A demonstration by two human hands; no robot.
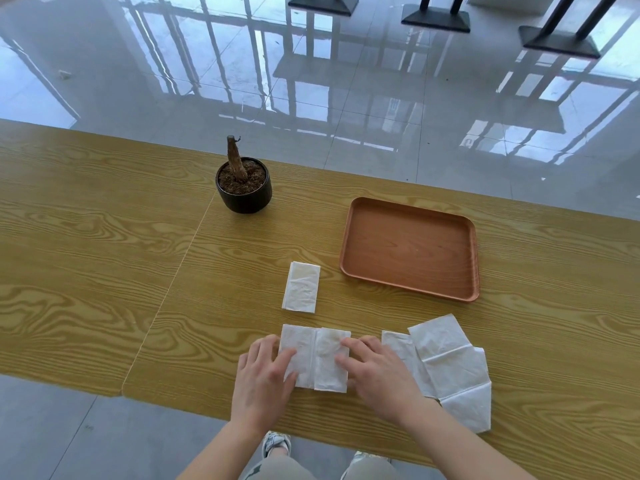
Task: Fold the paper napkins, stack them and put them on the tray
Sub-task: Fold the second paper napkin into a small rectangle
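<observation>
A white paper napkin (316,355) lies half-folded on the wooden table near its front edge. My left hand (263,379) presses flat on its left part and my right hand (377,372) presses flat on its right part, fingers spread. A narrow folded napkin (301,287) lies just beyond it. Unfolded napkins (450,368) overlap in a loose pile to the right of my right hand. The brown rectangular tray (349,244) sits further back on the right with nothing in it.
A small black pot with a bare stem (243,187) stands at the back, left of the tray. The table (86,258) has a seam running diagonally on its left. Glossy floor and black table bases lie beyond the far edge.
</observation>
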